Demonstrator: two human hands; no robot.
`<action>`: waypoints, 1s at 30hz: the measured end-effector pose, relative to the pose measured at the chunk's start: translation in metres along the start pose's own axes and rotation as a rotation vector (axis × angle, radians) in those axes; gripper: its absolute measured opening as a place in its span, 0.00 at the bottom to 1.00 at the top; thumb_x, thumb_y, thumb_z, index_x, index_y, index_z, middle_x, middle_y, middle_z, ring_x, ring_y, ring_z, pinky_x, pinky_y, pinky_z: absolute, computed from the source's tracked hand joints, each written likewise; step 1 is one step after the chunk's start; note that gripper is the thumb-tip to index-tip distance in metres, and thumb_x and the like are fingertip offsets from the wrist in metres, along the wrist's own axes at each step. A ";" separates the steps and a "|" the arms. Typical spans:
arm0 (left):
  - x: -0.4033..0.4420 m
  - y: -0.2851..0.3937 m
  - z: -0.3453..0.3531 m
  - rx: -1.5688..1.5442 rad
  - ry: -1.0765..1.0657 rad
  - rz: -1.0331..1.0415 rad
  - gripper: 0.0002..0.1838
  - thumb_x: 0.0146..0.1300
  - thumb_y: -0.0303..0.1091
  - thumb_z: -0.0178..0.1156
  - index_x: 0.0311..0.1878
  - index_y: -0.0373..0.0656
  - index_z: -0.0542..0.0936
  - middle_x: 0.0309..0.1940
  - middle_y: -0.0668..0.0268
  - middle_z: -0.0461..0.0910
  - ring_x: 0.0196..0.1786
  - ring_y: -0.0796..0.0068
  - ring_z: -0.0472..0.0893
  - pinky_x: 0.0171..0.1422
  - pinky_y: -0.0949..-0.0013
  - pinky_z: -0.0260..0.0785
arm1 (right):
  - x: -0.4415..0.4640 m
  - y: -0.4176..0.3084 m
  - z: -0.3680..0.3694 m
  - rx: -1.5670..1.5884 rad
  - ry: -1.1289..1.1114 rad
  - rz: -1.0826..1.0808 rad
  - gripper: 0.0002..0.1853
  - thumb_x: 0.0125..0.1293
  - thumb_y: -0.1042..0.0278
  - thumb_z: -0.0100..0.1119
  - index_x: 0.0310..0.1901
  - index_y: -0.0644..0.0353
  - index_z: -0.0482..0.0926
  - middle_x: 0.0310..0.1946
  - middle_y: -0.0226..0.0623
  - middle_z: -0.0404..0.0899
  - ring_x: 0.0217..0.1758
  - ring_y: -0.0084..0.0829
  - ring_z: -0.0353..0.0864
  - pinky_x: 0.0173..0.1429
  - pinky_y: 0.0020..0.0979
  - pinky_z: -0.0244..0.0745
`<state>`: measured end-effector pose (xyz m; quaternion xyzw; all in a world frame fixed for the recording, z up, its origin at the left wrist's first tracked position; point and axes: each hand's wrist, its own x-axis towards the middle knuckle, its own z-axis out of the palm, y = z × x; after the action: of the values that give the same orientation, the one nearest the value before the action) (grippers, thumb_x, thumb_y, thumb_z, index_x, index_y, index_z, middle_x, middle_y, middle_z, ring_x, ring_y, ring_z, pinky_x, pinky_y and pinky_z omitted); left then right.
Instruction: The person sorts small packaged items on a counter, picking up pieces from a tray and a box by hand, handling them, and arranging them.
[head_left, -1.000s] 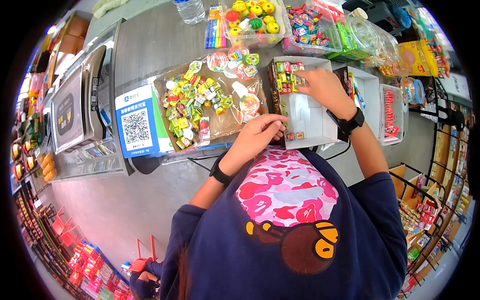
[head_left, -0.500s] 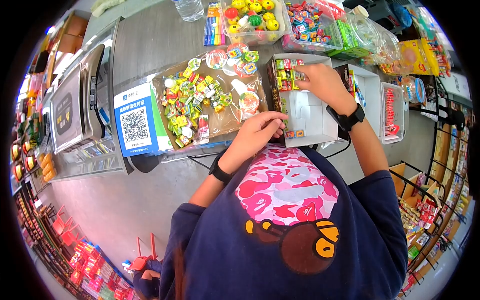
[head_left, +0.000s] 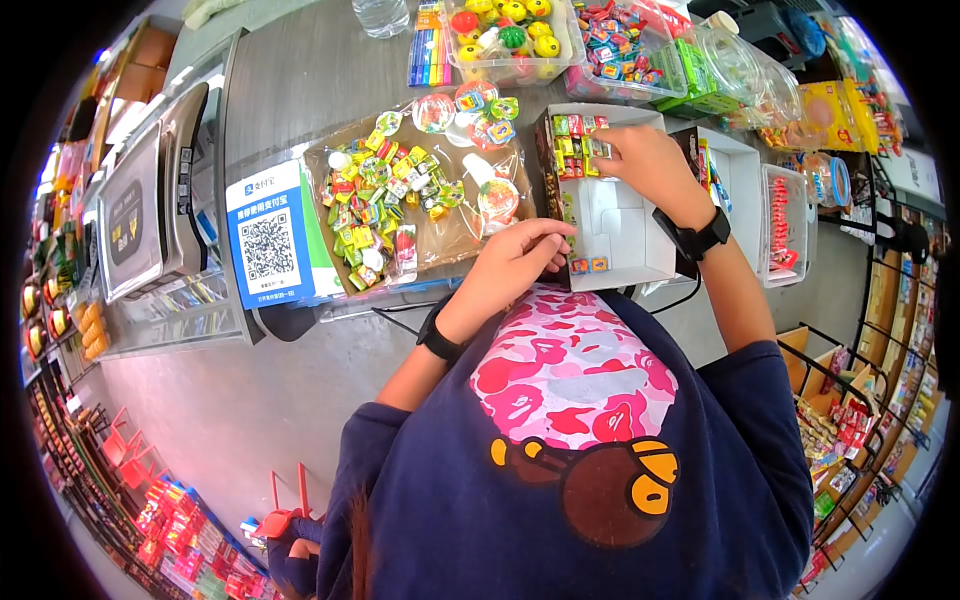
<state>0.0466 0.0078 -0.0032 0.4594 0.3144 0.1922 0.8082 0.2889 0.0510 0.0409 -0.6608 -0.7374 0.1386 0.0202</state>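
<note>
My right hand [head_left: 640,160] reaches into an open white box [head_left: 625,245], its bent fingers at the small wrapped candies [head_left: 572,150] lined up in the upper left part. Whether a candy is between those fingertips is hidden. My left hand [head_left: 515,257] rests at the box's left edge, fingers curled together, with thumb and fingertips near a green piece; what they hold, if anything, is too small to make out. Two orange-and-blue pieces [head_left: 589,265] lie in the box's lower left corner. Left of the box, a brown tray [head_left: 440,240] under clear film holds a pile of yellow-green candies [head_left: 380,200].
A blue QR-code card [head_left: 268,245] lies left of the tray. Behind are a tub of yellow balls [head_left: 512,70], a tub of wrapped candies [head_left: 620,55] and clear jars [head_left: 745,80]. A clear box with red items [head_left: 783,225] stands right. A person's leg [head_left: 300,548] shows lower left.
My right fingers have shifted slightly among the candies in the upper left part of the box. My left hand has stayed at the box's left edge.
</note>
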 end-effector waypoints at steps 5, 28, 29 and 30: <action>0.000 0.000 -0.001 -0.010 0.003 0.001 0.14 0.74 0.30 0.49 0.57 0.36 0.77 0.42 0.65 0.78 0.44 0.79 0.79 0.52 0.75 0.74 | 0.002 -0.003 -0.002 -0.010 -0.034 0.009 0.16 0.56 0.59 0.62 0.45 0.55 0.84 0.30 0.47 0.83 0.37 0.49 0.83 0.42 0.47 0.77; 0.000 0.001 -0.001 -0.019 -0.004 0.003 0.14 0.75 0.30 0.49 0.57 0.36 0.77 0.42 0.66 0.78 0.44 0.79 0.79 0.52 0.74 0.74 | -0.004 -0.002 -0.003 -0.057 -0.065 -0.016 0.16 0.57 0.57 0.64 0.46 0.51 0.84 0.30 0.44 0.83 0.36 0.47 0.83 0.40 0.46 0.77; 0.000 0.001 -0.001 -0.019 -0.003 0.004 0.14 0.75 0.30 0.49 0.57 0.36 0.77 0.42 0.66 0.78 0.44 0.79 0.79 0.52 0.74 0.74 | -0.003 0.000 -0.001 -0.057 -0.065 -0.017 0.16 0.57 0.57 0.64 0.46 0.51 0.84 0.30 0.44 0.83 0.36 0.47 0.83 0.40 0.46 0.77; 0.000 0.000 -0.001 -0.010 -0.003 0.004 0.14 0.75 0.30 0.49 0.57 0.36 0.77 0.42 0.66 0.78 0.44 0.79 0.79 0.52 0.74 0.74 | -0.002 0.002 0.002 -0.057 -0.011 -0.022 0.16 0.57 0.56 0.64 0.46 0.50 0.84 0.30 0.44 0.83 0.36 0.47 0.83 0.39 0.46 0.78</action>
<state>0.0458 0.0088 -0.0037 0.4561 0.3113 0.1946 0.8107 0.2902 0.0489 0.0386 -0.6523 -0.7483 0.1208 -0.0015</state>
